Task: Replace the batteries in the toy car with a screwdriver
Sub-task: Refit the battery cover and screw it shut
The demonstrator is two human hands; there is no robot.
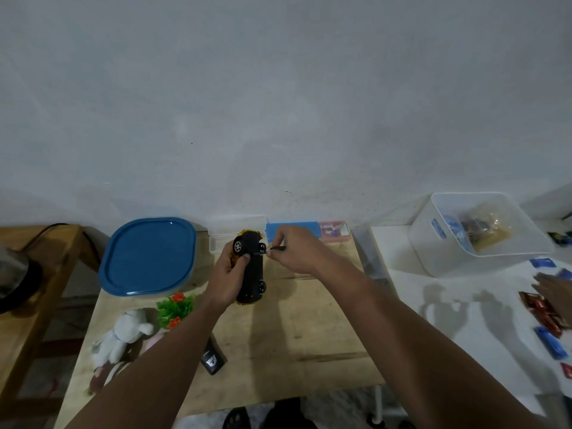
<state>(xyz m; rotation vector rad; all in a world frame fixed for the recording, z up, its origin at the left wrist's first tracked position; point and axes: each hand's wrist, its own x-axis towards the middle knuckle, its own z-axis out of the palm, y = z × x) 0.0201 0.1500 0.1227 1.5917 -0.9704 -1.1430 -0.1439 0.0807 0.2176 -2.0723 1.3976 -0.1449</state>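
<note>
Two hands mid-frame | our left hand (227,278) grips upturned toy car (251,267) | our right hand (297,249) pinches screwdriver (277,248) at its underside

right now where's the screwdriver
In the head view, the right hand pinches the screwdriver against the upturned toy car, which the left hand holds.

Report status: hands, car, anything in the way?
Left hand grips toy car, underside up. Right hand pinches screwdriver, tip at car. Nothing in the way.
</note>
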